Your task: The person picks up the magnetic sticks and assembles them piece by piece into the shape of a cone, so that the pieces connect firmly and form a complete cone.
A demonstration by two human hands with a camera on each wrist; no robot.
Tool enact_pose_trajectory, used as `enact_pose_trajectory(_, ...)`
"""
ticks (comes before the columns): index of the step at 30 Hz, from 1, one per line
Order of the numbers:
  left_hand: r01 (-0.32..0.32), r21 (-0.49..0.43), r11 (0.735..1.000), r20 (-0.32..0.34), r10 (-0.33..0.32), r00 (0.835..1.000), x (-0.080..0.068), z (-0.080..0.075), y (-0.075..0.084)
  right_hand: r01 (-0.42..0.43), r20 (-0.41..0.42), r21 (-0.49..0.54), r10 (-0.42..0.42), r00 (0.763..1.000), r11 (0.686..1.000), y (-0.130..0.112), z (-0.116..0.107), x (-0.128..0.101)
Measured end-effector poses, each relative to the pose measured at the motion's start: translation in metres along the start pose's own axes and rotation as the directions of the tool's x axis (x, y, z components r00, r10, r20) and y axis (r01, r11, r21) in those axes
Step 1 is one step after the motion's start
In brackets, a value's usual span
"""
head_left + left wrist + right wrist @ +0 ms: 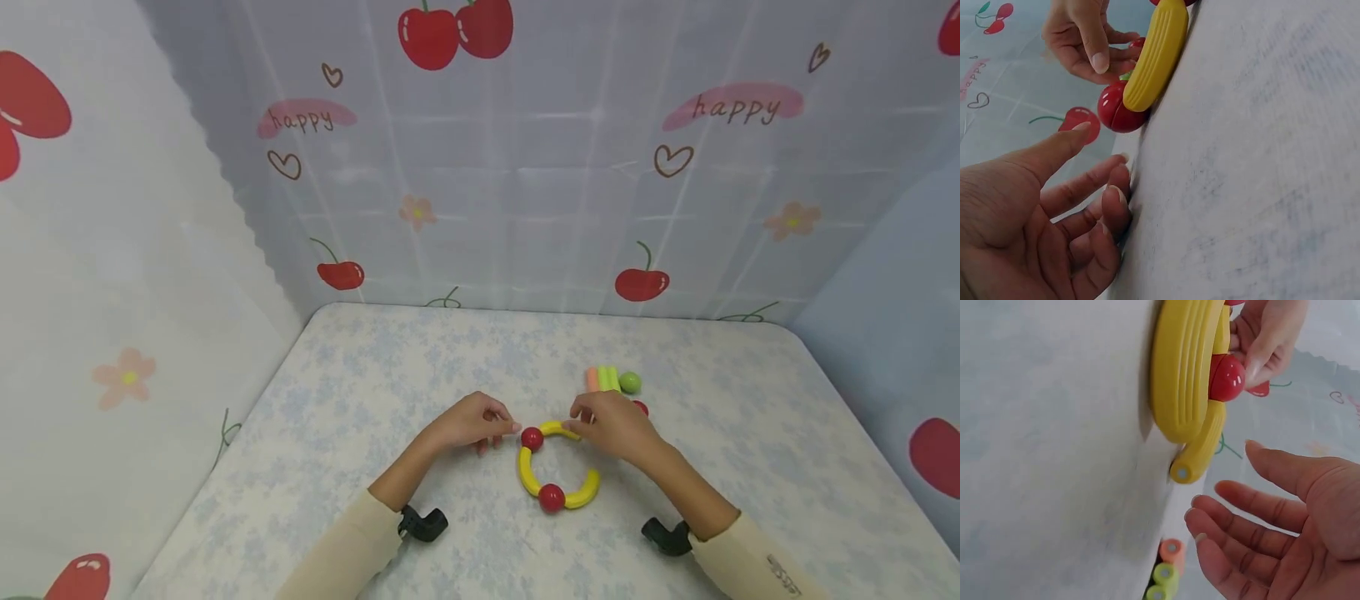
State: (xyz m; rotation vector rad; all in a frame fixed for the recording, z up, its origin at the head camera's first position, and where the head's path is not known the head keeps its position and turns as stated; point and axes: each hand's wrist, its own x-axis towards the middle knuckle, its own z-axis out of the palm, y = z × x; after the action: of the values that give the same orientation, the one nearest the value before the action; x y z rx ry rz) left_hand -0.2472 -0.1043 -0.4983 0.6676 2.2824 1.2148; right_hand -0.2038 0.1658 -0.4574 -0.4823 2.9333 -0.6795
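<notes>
Three curved yellow rods, the upper one (553, 427), the left one (527, 472) and the lower right one (584, 492), form a ring with a gap on its right side. Two red balls join them, one at the upper left (532, 438) and one at the bottom (552, 498). My left hand (472, 421) is beside the upper red ball, thumb extended and other fingers loosely bent, holding nothing. Close to the upper rod's free end, my right hand (615, 423) has its fingers spread. The right wrist view shows a grey disc on that rod's end (1182, 473), apart from the fingers.
Behind my right hand lie an orange rod (592, 379), yellow-green rods (608, 377), a green ball (630, 382) and a partly hidden red ball (641, 407). A patterned cloth covers the table (420, 358). Cherry-printed curtains (510, 217) hang around it.
</notes>
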Motion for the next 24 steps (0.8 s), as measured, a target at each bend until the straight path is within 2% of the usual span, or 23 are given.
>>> enact_pose_trajectory(5, -0.066, 0.083, 0.994, -0.041, 0.070, 0.997, 0.021, 0.003, 0.011, -0.086, 0.014, -0.001, 0.086, 0.996, 0.996, 0.010, -0.010, -0.026)
enact_pose_trajectory(10, -0.061, 0.230, 0.971, -0.040, 0.072, 0.997, 0.041, 0.008, 0.026, -0.135, 0.086, 0.030, 0.132, 0.988, 0.990, 0.011, -0.008, -0.045)
enact_pose_trajectory(13, -0.078, 0.286, 0.955, -0.017, 0.086, 0.996, 0.049, 0.012, 0.033, -0.163, 0.113, 0.028, 0.159, 0.981, 0.986, 0.005, -0.003, -0.053)
enact_pose_trajectory(19, -0.180, 0.238, 0.954, 0.083, 0.164, 0.983, 0.063, 0.023, 0.034, -0.208, 0.142, 0.019, 0.203, 0.969, 0.978, -0.007, 0.007, -0.059)
enact_pose_trajectory(22, -0.209, 0.221, 0.953, 0.094, 0.193, 0.977, 0.066, 0.025, 0.031, -0.240, 0.164, 0.018, 0.234, 0.958, 0.971, -0.009, 0.010, -0.058)
enact_pose_trajectory(24, -0.203, 0.216, 0.955, 0.089, 0.188, 0.978, 0.065, 0.025, 0.029, -0.258, 0.175, 0.021, 0.251, 0.952, 0.966, -0.009, 0.011, -0.057)
